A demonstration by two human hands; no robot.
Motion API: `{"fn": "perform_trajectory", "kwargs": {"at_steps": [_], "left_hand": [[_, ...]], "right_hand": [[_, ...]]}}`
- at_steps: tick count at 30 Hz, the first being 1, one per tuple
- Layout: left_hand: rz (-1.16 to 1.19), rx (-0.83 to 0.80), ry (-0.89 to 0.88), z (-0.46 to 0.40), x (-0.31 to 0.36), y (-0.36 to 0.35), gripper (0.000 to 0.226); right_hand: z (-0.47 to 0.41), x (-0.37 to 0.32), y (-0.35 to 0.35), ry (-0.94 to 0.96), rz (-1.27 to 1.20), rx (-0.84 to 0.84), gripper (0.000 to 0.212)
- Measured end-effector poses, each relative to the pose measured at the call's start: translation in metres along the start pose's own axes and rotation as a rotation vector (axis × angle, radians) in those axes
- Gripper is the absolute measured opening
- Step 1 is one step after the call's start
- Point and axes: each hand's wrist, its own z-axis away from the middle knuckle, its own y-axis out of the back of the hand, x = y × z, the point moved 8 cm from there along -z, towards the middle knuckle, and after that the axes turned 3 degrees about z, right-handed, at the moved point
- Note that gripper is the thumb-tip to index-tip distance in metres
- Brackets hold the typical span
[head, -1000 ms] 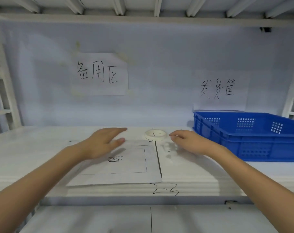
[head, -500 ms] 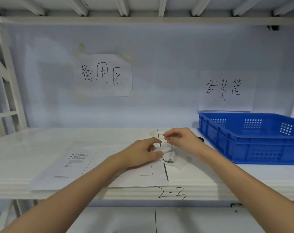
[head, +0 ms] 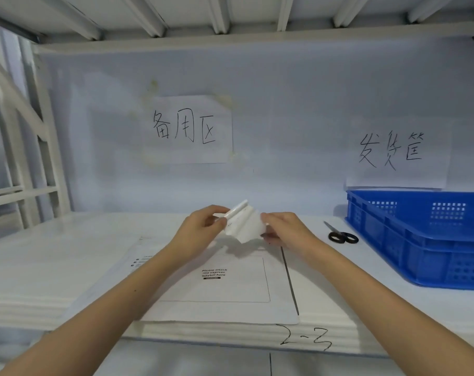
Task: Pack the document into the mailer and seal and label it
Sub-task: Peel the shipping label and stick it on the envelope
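A white flat mailer [head: 219,289] lies on the shelf in front of me, with a printed waybill box facing up. Both hands hold a small curled white label sheet [head: 244,226] in the air just above the mailer's far edge. My left hand [head: 200,229] pinches its rolled left edge between thumb and fingers. My right hand [head: 282,229] pinches the sheet's right side. The document is not visible.
Black-handled scissors [head: 341,236] lie on the shelf right of my hands. A blue plastic crate [head: 420,240] stands at the right. Two handwritten paper signs hang on the back wall. The white shelf [head: 54,267] carries a "2-3" mark on its front edge.
Both hands have lifted the label sheet off the shelf and are spreading it in the air. A second ago they were apart and empty above the mailer. The tape roll is now hidden.
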Motion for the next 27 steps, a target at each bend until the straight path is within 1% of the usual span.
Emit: {"fn": "perform_trajectory", "kwargs": {"at_steps": [2,4,6,8,12,14,17,19,23,27], "left_hand": [[0.001,0.035,0.004,0.001,-0.009,0.006,0.019],[-0.048,0.037,0.0,0.002,-0.018,0.006,0.019],[-0.108,0.018,-0.003,0.002,-0.024,0.004,0.027],[-0.153,0.037,-0.028,-0.001,-0.027,0.007,0.034],[-0.224,0.065,-0.059,-0.005,-0.024,0.011,0.036],[-0.235,0.084,-0.079,-0.004,-0.021,0.013,0.034],[-0.224,0.135,-0.084,-0.004,-0.022,0.018,0.02],[-0.185,0.155,-0.064,-0.004,-0.025,0.021,0.02],[0.002,0.168,-0.017,-0.002,-0.026,0.024,0.021],[0.171,0.139,0.023,0.001,-0.022,0.022,0.024]], "right_hand": [[-0.006,0.001,-0.019,-0.05,-0.167,-0.085,0.026],[-0.01,0.0,-0.033,-0.041,-0.192,-0.127,0.02],[-0.013,0.0,-0.043,-0.047,-0.222,-0.136,0.017],[-0.015,0.001,-0.046,-0.079,-0.29,-0.133,0.017],[-0.015,0.0,-0.046,-0.137,-0.459,-0.182,0.023],[-0.015,-0.001,-0.045,-0.113,-0.438,-0.186,0.027],[-0.016,0.001,-0.04,-0.078,-0.367,-0.127,0.036],[-0.016,0.002,-0.038,-0.061,-0.304,-0.111,0.041],[-0.016,0.002,-0.03,-0.033,-0.158,-0.034,0.037],[-0.015,-0.003,-0.024,0.012,-0.036,0.029,0.03]]}}
